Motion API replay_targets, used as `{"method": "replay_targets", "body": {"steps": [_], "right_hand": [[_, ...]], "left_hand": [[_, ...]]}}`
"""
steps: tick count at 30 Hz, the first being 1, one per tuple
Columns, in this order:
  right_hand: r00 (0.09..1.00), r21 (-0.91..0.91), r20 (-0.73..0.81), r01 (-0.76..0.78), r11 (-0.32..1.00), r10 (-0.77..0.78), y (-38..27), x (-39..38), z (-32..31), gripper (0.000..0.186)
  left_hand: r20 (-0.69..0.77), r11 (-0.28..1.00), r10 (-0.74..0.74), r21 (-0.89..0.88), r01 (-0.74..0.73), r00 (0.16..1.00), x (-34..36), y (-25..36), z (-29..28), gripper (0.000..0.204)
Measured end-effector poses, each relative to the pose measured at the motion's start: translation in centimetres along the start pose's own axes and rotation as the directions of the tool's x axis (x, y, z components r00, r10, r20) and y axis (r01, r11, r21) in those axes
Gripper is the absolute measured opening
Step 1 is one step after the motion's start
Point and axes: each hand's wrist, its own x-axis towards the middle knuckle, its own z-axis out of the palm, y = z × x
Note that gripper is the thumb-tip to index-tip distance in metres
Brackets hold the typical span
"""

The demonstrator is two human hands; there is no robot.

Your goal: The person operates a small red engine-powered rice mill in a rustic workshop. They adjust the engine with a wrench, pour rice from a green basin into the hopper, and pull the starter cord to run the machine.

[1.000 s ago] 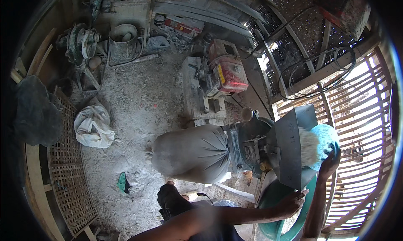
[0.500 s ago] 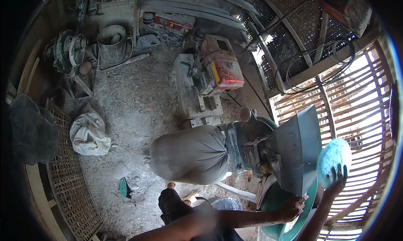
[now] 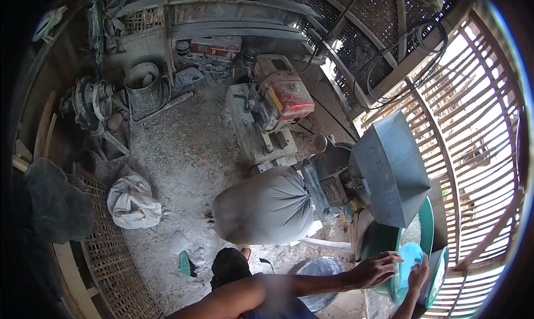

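Note:
My right hand (image 3: 419, 273) is closed on the edge of a light blue plastic bowl (image 3: 410, 255), which sits low over a large green tub (image 3: 426, 221). Pale, grainy material (image 3: 413, 233) shows inside the tub. My left hand (image 3: 381, 269) reaches over the tub's near side, its fingers loosely bent and apart, their tips close to the bowl; whether they touch it I cannot tell. Above the tub stands the grey sheet-metal hopper (image 3: 389, 169) of a milling machine (image 3: 334, 191). A bulging grey cloth bag (image 3: 261, 208) is tied to the machine's left side.
A second green tub (image 3: 439, 274) stands by the slatted wall (image 3: 473, 152). Below my left forearm is a clear basin (image 3: 321, 269). A red engine (image 3: 283, 94) is mounted beyond the bag. At left lie a white sack (image 3: 132, 199) and a green slipper-like piece (image 3: 184, 263).
My right hand has brought the bowl down from beside the hopper to the tub. The left hand has left the hopper's lower edge and is now near the bowl. The view has shifted.

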Motion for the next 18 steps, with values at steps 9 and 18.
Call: {"method": "replay_targets", "body": {"steps": [9,18], "right_hand": [[0.867,0.156,-0.477,-0.077,0.985,0.143,-9.7,-6.0,-5.4,0.046],[0.996,0.41,-0.034,-0.062,0.91,0.083,-40.5,-24.0,18.3,0.054]], "left_hand": [[0.107,0.989,-0.144,0.057,0.138,0.984,-8.3,6.5,-11.8,0.015],[0.233,0.812,-0.575,0.281,0.512,0.784,-10.7,7.9,-43.6,0.024]]}}
